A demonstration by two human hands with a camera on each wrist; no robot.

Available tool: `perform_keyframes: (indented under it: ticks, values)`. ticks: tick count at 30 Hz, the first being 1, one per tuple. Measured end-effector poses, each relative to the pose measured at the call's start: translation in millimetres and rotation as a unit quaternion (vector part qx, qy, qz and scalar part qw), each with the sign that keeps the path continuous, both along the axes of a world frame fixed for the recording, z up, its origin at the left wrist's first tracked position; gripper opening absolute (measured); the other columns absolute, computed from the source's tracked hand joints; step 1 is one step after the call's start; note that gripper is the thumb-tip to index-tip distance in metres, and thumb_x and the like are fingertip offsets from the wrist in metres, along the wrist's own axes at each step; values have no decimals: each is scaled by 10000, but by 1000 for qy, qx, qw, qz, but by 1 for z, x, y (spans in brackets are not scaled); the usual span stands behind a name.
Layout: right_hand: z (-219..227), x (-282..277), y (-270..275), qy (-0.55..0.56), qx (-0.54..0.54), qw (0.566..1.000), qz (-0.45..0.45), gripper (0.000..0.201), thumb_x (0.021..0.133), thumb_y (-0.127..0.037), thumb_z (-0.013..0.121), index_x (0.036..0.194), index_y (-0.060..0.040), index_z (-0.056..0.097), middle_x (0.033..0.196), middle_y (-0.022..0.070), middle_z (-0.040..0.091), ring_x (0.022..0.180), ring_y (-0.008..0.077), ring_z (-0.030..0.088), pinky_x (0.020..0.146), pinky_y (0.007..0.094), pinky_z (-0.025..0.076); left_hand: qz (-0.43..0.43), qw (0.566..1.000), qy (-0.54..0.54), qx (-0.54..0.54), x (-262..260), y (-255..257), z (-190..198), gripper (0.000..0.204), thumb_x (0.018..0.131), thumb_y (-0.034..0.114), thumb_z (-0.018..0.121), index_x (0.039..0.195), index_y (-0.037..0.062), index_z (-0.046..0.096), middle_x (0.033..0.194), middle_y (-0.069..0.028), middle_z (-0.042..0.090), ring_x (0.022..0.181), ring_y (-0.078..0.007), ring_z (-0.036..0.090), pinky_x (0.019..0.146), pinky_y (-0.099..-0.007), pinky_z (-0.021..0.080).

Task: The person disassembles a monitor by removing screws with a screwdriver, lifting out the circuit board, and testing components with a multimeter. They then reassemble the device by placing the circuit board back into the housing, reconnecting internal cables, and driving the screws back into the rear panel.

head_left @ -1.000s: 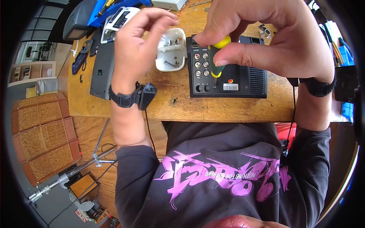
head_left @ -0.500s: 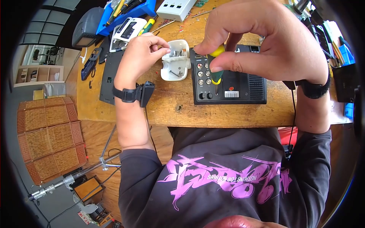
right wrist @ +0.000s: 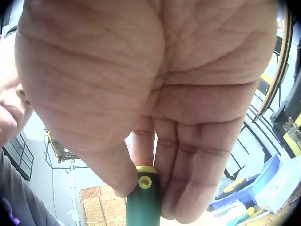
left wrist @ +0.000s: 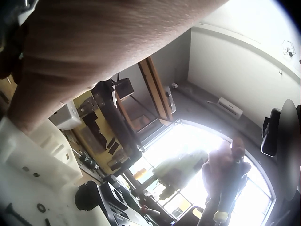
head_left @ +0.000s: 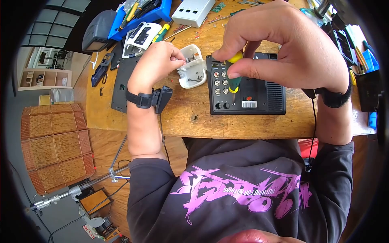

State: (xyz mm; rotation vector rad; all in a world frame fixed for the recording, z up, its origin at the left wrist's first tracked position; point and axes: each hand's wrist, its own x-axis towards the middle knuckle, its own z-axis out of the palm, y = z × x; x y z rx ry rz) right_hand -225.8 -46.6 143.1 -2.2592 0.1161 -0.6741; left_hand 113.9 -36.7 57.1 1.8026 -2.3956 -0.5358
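Observation:
My right hand point(head_left: 291, 52) pinches the green and yellow handle of a screwdriver point(head_left: 234, 81) between thumb and fingers. The screwdriver stands upright, its shaft pointing down at the back of a black device point(head_left: 254, 91) with round sockets, knobs, vents and a barcode label. In the right wrist view the handle's end point(right wrist: 145, 181) shows between the fingers. My left hand point(head_left: 153, 65) has curled fingers at the left rim of a white plastic container point(head_left: 204, 75), which sits slightly askew. Inside lie screws point(head_left: 198, 77) and small washers point(left wrist: 41, 207); a divider splits it into two compartments.
A flat black panel point(head_left: 121, 87) lies left of the left forearm. Behind it are a white cable tester point(head_left: 142, 35), a blue tool bin point(head_left: 164, 12) and a white box point(head_left: 193, 12). The wooden table's front edge point(head_left: 194, 131) runs close to the body.
My left hand came down from above the table to the white container's rim, and the container has turned slightly. The right hand stays on the screwdriver over the device. The head view shifted a little.

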Motion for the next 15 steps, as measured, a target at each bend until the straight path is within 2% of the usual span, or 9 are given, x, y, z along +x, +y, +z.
perform_keyframes:
  ticks: [5, 6, 7, 8, 10, 15]
  values:
    - [0, 2, 5, -33, -50, 998, -9, 156, 979, -95, 862, 1090, -20, 782, 975, 117, 806, 815, 290, 766, 719, 370, 591, 1, 1000, 10, -7, -1, -1, -2, 149, 913, 91, 867, 1031, 0, 878, 838, -140, 791, 746, -241, 747, 725, -372, 602]
    - [-7, 3, 6, -17, -71, 997, -39, 213, 955, -83, 895, 1117, 4, 788, 999, 117, 799, 862, 255, 783, 756, 346, 619, 1, 1000, 10, -10, 0, 0, -4, 149, 913, 91, 867, 1031, 0, 878, 838, -140, 791, 746, -241, 747, 725, -372, 602]
    - [-10, 4, 7, -1, -92, 993, -68, 271, 931, -72, 928, 1145, 27, 793, 1023, 117, 792, 909, 221, 800, 793, 323, 646, 10, 1000, 28, -7, 1, 0, -7, 159, 924, 97, 865, 1042, -11, 865, 846, -112, 746, 749, -205, 692, 715, -363, 569]
    - [-10, 5, 8, -1, -95, 993, -68, 271, 931, -72, 928, 1145, 27, 793, 1023, 117, 792, 909, 221, 800, 793, 323, 646, 20, 999, 47, -4, 2, 1, -9, 171, 936, 103, 863, 1052, -22, 853, 855, -83, 700, 753, -169, 637, 706, -354, 536]
    - [-9, 6, 9, -4, -68, 995, -77, 203, 927, -42, 911, 1085, 39, 812, 1042, 123, 809, 925, 271, 816, 826, 354, 674, 11, 998, 46, -31, 3, 4, -11, 161, 948, 98, 856, 1058, -20, 854, 861, -85, 691, 755, -176, 639, 709, -356, 535]
    - [-7, 5, 6, 4, -81, 994, -71, 220, 926, -41, 914, 1102, 38, 808, 1048, 131, 815, 938, 272, 820, 821, 353, 673, -5, 994, 55, -97, 10, 7, -13, 140, 978, 86, 836, 1078, -9, 859, 863, -91, 666, 759, -201, 642, 720, -359, 533]
